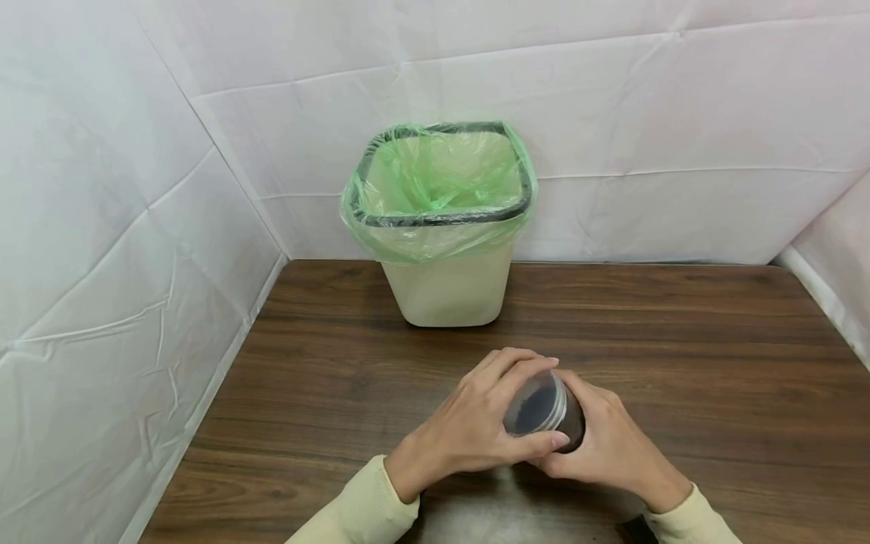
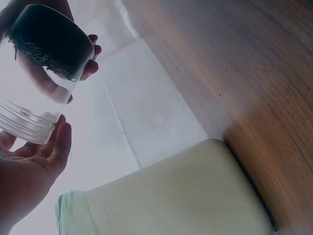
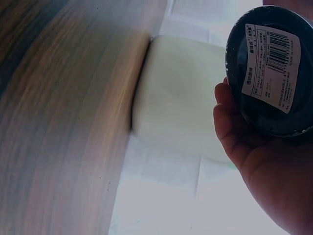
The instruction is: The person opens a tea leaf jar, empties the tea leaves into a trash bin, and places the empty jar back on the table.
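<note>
Head view, from my remote post: a person's two bare hands grip a clear jar (image 1: 533, 404), tilted and held off a brown wood table (image 1: 319, 355), on the near side of a pale bin (image 1: 451, 295) and a little to its right. I see the left hand (image 1: 469, 427) with fingers and thumb spread around the clear, ribbed end, while the right hand (image 1: 605, 438) is clamped on the dark end. The two hands meet closely around the jar, nearer to me than the bin's base.

The bin stands upright, a green bag (image 1: 435, 245) draped over its dark rim (image 1: 445, 220). Behind the bin and to either side hangs creased white sheeting (image 1: 612, 98); toward me from it reach pale yellow sleeves (image 1: 370, 502).

My left wrist feed catches dark shreds (image 2: 36, 54) against the clear wall, beside the jar's dark end (whether the ribbed end carries a lid, I cannot tell). On the right wrist feed, fingers cup the dark round end — a white barcode label (image 3: 272, 67) on its face — with the bin beyond, well apart from it.
</note>
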Tool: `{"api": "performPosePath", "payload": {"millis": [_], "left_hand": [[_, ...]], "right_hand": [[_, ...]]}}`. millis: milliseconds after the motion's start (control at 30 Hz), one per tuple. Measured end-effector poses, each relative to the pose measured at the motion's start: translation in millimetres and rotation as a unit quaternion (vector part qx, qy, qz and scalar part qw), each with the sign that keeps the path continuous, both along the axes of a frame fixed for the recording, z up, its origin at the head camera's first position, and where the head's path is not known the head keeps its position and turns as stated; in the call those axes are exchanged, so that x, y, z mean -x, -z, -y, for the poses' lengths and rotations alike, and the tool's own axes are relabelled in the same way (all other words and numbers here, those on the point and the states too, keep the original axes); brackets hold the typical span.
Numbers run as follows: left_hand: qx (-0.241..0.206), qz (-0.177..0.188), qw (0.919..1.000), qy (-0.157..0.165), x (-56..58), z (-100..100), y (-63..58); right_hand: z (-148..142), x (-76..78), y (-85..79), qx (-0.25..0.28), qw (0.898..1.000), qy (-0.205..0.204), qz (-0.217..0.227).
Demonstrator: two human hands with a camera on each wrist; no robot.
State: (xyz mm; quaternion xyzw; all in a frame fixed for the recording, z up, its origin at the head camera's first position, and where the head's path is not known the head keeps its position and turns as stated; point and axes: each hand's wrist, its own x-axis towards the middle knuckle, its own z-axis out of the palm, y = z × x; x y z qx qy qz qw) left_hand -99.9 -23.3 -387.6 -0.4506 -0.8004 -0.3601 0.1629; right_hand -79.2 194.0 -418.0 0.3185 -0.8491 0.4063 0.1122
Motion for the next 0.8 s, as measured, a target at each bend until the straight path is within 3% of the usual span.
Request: {"api": "performPosePath", "payload": {"millis": [333, 800], "left_hand": [[-0.007, -0.028, 0.9984, 0.049, 4.4, 0, -5.5], [-0.015, -0.052, 0.9919, 0.115, 5.3, -2, -12.7]], "right_hand": [[0, 2.3, 2.1, 0.032, 0.999, -0.03, 0.023], [-4, 5.6, 2.1, 0.081, 0.987, -0.124, 0.064]]}}
